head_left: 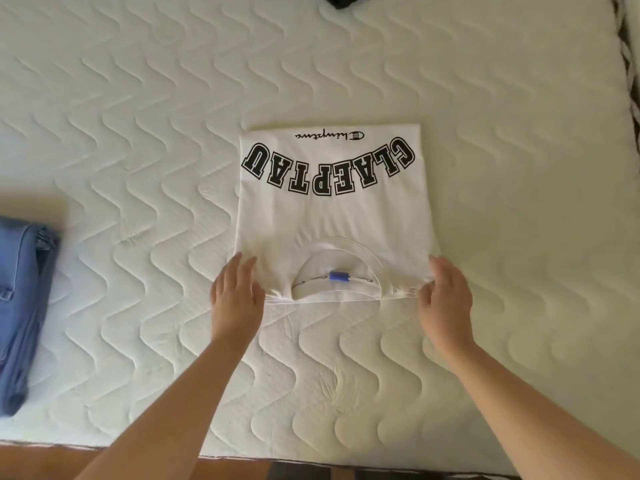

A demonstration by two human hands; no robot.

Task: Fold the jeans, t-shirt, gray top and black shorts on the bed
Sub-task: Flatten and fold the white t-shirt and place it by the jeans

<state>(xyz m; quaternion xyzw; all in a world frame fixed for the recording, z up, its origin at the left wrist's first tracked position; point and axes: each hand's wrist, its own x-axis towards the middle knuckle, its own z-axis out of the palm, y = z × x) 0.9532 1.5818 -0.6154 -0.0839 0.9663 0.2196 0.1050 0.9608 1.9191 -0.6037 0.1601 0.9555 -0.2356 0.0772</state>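
White quilted mattress (346, 81) fills nearly the whole view, stitched in repeating wavy lines, no sheet on it. A few faint greenish leaf-like prints show in the fabric, one left of centre and some nearer the front edge. Along the right side runs a dark patterned edging (625, 53), blurred, detail unreadable. Below the front edge of the mattress, a strip of brown wooden floor (45, 462) at bottom left. Further right along the bottom, a darker strip (381, 474), cannot tell what it is.
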